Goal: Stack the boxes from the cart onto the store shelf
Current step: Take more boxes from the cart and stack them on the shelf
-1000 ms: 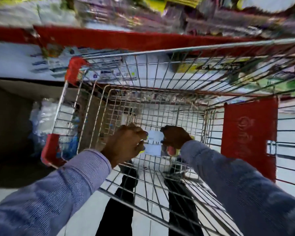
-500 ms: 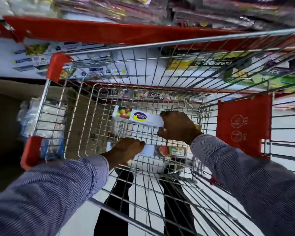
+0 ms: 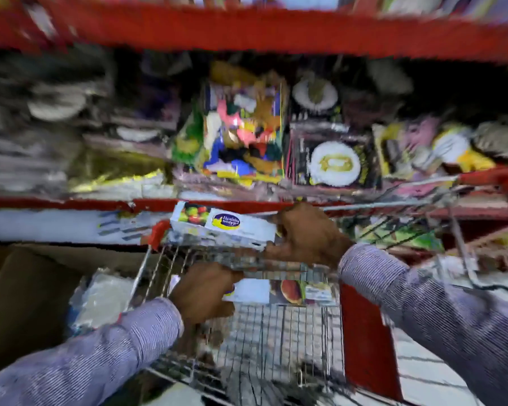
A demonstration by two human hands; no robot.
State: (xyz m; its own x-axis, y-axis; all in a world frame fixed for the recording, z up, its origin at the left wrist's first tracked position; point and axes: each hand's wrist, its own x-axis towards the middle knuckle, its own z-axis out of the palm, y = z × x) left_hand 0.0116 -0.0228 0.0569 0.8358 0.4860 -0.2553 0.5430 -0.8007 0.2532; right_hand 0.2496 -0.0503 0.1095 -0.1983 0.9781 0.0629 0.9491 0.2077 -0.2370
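Your right hand (image 3: 305,232) is raised ahead of you, fingers curled and clamped on the end of a white box (image 3: 223,227), thumb along its near edge. Your left hand (image 3: 204,291) sits lower and closer in, knuckles up, fingers closed over the end of a second box (image 3: 276,291). Both forearms reach forward in striped sleeves, the right one coming in from the lower right, the left from the lower left.
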